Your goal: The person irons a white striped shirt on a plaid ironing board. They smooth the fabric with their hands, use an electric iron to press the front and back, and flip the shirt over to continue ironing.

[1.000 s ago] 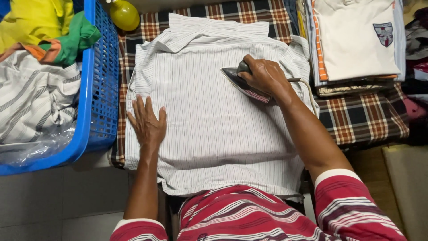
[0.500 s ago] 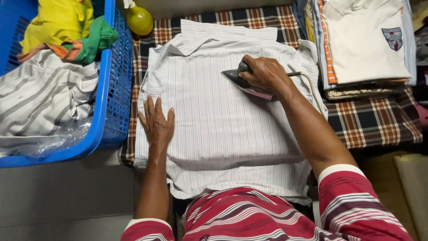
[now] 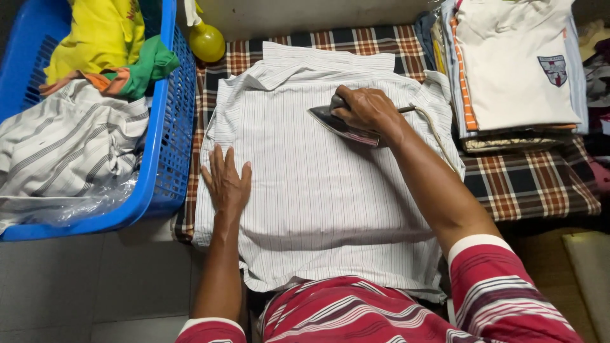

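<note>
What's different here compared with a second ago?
Little. The right hand keeps gripping the iron near the collar of the striped shirt; any slide is slight. The left hand stays flat on the shirt. The blue basket and folded pile are unmoved.

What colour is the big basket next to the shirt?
Blue: the laundry basket shows clearly in the head view, left of the striped shirt.

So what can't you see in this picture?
All in the head view:
- The iron: the right hand covers its handle and rear; only the tip and one edge show.
- The shirt: its lower hem lies under the person's body.
- The basket: cut off by the top and left edges.
- The yellow bottle: its top is cut off by the upper edge.
- The folded stack: lower garments show only as edges.
</note>
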